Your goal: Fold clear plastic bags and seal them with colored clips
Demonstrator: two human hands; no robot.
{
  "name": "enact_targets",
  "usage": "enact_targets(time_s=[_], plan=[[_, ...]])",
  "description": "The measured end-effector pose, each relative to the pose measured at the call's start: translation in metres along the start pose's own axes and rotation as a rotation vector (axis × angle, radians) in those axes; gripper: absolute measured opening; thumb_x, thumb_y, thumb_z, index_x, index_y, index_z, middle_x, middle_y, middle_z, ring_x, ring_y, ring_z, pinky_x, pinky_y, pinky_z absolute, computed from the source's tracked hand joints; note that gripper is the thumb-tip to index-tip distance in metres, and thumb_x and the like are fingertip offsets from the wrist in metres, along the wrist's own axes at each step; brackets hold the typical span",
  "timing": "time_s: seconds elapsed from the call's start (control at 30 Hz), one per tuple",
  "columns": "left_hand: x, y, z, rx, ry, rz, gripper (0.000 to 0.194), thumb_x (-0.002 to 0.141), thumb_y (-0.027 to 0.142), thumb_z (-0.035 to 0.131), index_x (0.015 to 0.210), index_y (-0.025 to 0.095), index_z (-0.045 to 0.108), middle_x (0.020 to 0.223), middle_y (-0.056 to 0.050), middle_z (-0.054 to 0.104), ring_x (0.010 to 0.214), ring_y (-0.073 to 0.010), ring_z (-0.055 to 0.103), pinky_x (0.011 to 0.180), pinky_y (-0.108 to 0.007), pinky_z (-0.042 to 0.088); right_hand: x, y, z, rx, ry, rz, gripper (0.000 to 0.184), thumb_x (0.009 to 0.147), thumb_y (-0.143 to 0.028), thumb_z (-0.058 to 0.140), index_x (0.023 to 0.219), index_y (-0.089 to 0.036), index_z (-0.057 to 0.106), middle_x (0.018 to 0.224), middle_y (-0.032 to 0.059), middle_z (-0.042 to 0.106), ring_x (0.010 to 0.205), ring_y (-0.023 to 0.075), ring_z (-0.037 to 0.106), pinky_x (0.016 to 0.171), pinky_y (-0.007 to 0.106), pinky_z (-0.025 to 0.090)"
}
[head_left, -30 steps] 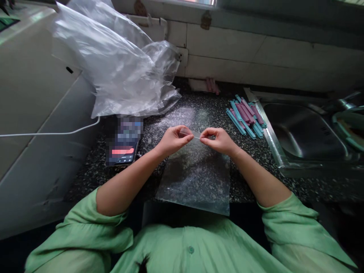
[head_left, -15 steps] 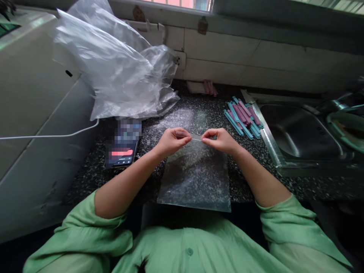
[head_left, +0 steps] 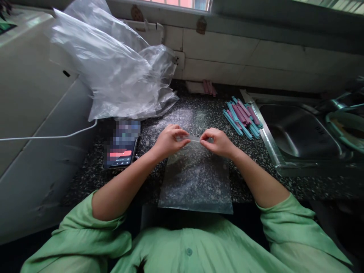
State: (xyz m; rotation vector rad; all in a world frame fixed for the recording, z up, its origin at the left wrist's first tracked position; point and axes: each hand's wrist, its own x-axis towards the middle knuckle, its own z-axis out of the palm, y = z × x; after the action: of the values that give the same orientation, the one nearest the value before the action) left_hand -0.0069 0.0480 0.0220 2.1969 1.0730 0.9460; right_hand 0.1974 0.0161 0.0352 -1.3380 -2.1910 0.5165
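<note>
While the left hand (head_left: 171,141) pinches one end of the top edge of a clear plastic bag (head_left: 196,182), the right hand (head_left: 217,142) pinches the other, each grip closed thumb against fingers on the film. Below the hands, the bag spreads over the speckled worktop (head_left: 148,182), its bottom edge reaching past the front. Beyond the left forearm lies a phone (head_left: 123,146), near a heap of crumpled clear plastic (head_left: 119,72); blue and pink strips (head_left: 243,116) are piled beside the metal sink (head_left: 301,132).
</note>
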Motion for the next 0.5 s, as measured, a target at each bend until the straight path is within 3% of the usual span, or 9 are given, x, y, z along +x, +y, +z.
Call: enact_targets(time_s=[0.13, 0.5], plan=[[0.000, 0.006, -0.004, 0.081, -0.063, 0.066, 0.006, 0.072, 0.021, 0.064, 0.066, 0.019, 0.066, 0.067, -0.001, 0.062, 0.072, -0.0152, 0.053, 0.074, -0.031, 0.042, 0.000, 0.000, -0.002, -0.011, -0.013, -0.014, 0.009, 0.075, -0.021, 0.058, 0.069, -0.017, 0.063, 0.070, 0.0036, 0.064, 0.072, 0.0152, 0.054, 0.072, 0.029, 0.041], [0.004, 0.000, -0.007, -0.154, -0.018, -0.062, 0.006, 0.069, 0.021, 0.064, 0.065, 0.017, 0.066, 0.067, -0.002, 0.063, 0.068, -0.0133, 0.056, 0.069, -0.028, 0.045, -0.001, 0.007, -0.023, 0.270, -0.173, 0.183, 0.019, 0.074, -0.030, 0.057, 0.072, -0.014, 0.067, 0.070, 0.0029, 0.067, 0.067, 0.0127, 0.059, 0.065, 0.027, 0.045]])
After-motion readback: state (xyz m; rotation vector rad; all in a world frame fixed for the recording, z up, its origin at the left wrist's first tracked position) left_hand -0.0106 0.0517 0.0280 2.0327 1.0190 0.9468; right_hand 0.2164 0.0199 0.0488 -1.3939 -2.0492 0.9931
